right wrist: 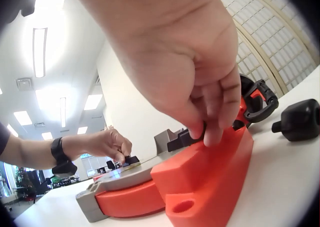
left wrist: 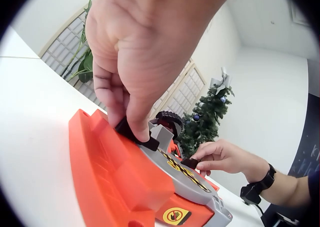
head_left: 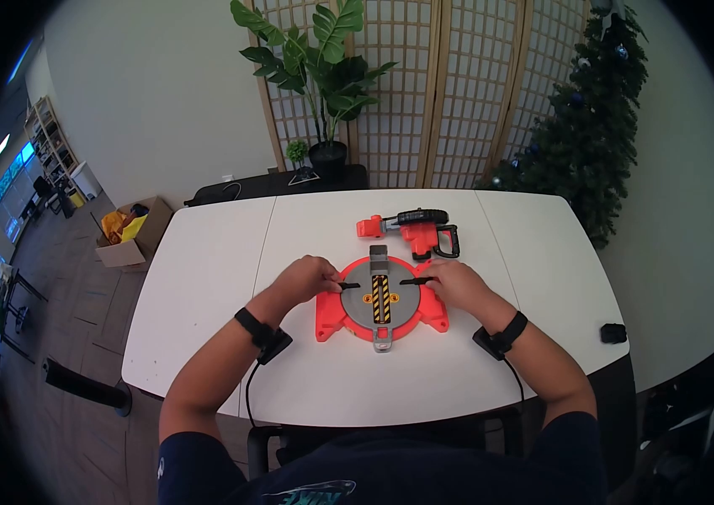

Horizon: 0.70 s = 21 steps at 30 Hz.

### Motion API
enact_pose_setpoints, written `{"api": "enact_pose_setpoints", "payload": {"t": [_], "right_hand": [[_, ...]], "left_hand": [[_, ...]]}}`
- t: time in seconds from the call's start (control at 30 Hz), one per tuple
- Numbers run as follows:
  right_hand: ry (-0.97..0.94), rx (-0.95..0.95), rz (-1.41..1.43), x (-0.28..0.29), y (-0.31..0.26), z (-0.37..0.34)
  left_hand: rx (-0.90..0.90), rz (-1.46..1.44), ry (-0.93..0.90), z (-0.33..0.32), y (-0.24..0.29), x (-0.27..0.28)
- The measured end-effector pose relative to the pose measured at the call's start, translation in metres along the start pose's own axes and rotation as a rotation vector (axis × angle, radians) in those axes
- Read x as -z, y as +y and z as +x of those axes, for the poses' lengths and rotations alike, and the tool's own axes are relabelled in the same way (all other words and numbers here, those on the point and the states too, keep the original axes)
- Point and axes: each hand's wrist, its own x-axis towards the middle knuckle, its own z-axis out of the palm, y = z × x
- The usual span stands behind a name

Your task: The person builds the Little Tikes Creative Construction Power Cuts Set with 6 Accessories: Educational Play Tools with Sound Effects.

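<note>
Our left hand (head_left: 302, 279) and right hand (head_left: 458, 284) pinched black clips (head_left: 413, 281) on the red base (head_left: 330, 313), mid-frame on the tabletop (head_left: 214, 295); we judged it light, stiff, best held by its feet (head_left: 437, 315).

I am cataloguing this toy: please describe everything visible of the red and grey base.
The base lies flat on the white table, nearer the person than the toy saw. It looks plastic: a round grey disc in a red body, with a black-yellow striped strip down the middle, a grey block at the far end and a yellow warning sticker on its side. The left hand and right hand each pinch a black piece at the disc's edge.
</note>
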Motion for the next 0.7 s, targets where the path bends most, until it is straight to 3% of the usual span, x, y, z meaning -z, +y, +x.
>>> {"api": "enact_pose_setpoints", "payload": {"t": [0.23,0.3,0.37,0.43,0.53,0.7], "right_hand": [[-0.048,-0.227,0.214,0.033,0.023,-0.005],[0.052,-0.234,0.117,0.038,0.036,-0.010],[0.025,-0.250,0.058,0.037,0.056,-0.014],[-0.067,-0.271,-0.202,0.034,0.066,-0.018],[-0.185,-0.384,-0.138,0.029,0.070,-0.016],[-0.253,-0.414,-0.160,0.020,0.065,-0.019]], "left_hand": [[-0.064,0.167,-0.005,-0.009,0.002,-0.001],[-0.110,0.201,0.016,-0.013,0.003,-0.002],[0.022,0.219,-0.085,-0.015,0.005,0.000],[0.036,0.209,-0.118,-0.016,0.001,-0.003],[0.042,0.189,-0.155,-0.018,0.002,-0.004],[0.015,0.197,-0.173,-0.021,0.009,-0.002]]}}
